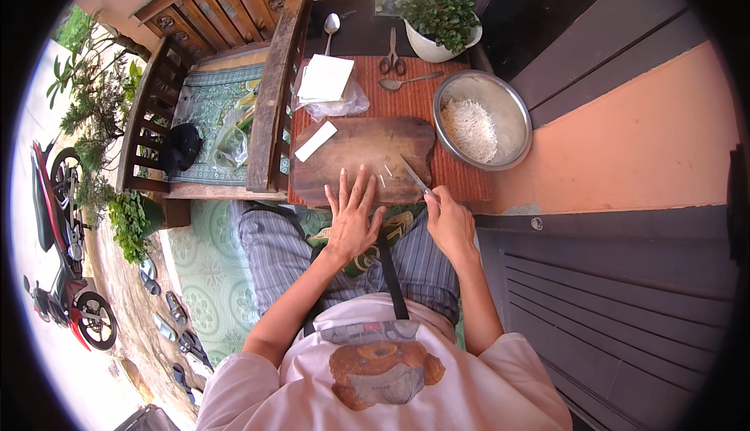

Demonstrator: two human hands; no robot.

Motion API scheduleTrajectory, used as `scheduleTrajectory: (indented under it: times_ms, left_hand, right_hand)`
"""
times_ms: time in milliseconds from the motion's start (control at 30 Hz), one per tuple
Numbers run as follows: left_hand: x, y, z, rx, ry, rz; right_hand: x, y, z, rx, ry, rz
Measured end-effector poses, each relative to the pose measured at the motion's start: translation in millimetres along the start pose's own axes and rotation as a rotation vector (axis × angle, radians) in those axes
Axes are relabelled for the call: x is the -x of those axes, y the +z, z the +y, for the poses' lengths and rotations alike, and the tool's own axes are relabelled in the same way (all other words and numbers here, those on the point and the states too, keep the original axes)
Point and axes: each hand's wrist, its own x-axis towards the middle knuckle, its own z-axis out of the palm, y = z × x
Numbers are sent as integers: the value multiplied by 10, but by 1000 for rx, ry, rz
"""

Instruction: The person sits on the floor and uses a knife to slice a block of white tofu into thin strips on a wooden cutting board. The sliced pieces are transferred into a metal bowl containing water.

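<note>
A dark wooden cutting board [351, 150] lies in front of me on a red-orange mat. My left hand [353, 218] rests on its near edge, fingers spread and holding nothing. In my right hand [451, 226] is a knife [414, 175], its blade slanting up and left over the board's right part. A few thin white strips [387, 171] lie between the two hands. Toward the board's far left corner is a flat white rectangular piece [316, 142]. Right of the board, a metal bowl [519, 103] holds a heap of thin white shreds [470, 132].
Beyond the board are white square sheets [326, 78] on a plastic bag [349, 101], a spoon [412, 82], scissors [393, 54], another spoon [331, 28] and a potted plant [439, 21]. A wooden bench [273, 110] stands left; an orange wall [625, 146] rises right.
</note>
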Motion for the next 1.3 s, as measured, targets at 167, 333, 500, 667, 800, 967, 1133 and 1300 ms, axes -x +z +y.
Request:
scheduleTrajectory:
  times_ms: [167, 333, 500, 667, 800, 967, 1133, 1300]
  left_hand:
    - [20, 41, 51, -2, -2, 5]
    - [28, 104, 53, 68, -12, 6]
    - [23, 117, 58, 61, -18, -7]
    - [-167, 86, 145, 38, 44, 50]
    - [-721, -112, 528, 116, 175, 145]
    - [-1269, -193, 987, 213, 311, 217]
    - [-1130, -96, 891, 209, 280, 190]
    - [-466, 51, 266, 128, 120, 179]
  right_hand:
    - [32, 53, -55, 61, -74, -76]
    - [68, 91, 8, -69, -81, -146]
    - [71, 245, 137, -246, -25, -208]
    - [97, 120, 123, -302, -46, -62]
    - [67, -301, 31, -295, -69, 153]
    - [-7, -681, -69, -125, -24, 526]
    - [11, -798, 33, 9, 97, 459]
    - [111, -585, 81, -257, -6, 173]
